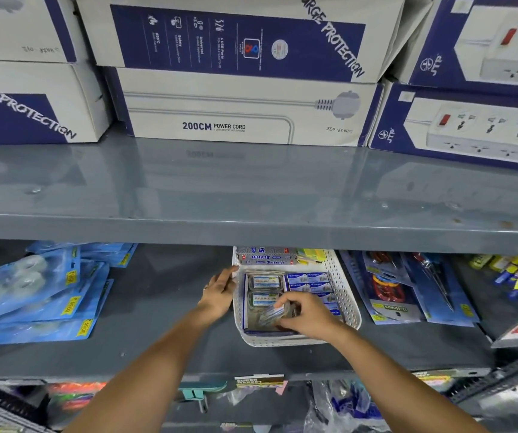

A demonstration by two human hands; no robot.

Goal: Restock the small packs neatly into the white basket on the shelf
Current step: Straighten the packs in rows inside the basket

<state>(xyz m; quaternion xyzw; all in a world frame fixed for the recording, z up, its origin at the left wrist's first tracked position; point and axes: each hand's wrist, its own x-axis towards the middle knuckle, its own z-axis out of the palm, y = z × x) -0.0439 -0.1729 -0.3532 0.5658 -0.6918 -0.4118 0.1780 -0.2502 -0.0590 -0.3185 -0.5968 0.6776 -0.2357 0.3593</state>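
A white perforated basket (pixel 346 295) stands on the grey middle shelf, right of centre. Inside lie clear small packs with white labels (pixel 264 282) on the left and blue small packs (pixel 309 282) on the right, with longer boxes (pixel 265 256) stacked at the back. My right hand (pixel 309 314) is inside the basket near its front, shut on a blurred clear small pack (pixel 271 314) held just above the bottom. My left hand (pixel 220 292) rests against the basket's left rim, fingers on its edge.
Blue blister packs (pixel 32 295) lie on the same shelf to the left. Blue carded tools and cables (pixel 407 292) lie to the right. The upper shelf edge (pixel 251 232) overhangs the basket's back, with large power-strip boxes (pixel 245 107) above. More goods fill the shelf below.
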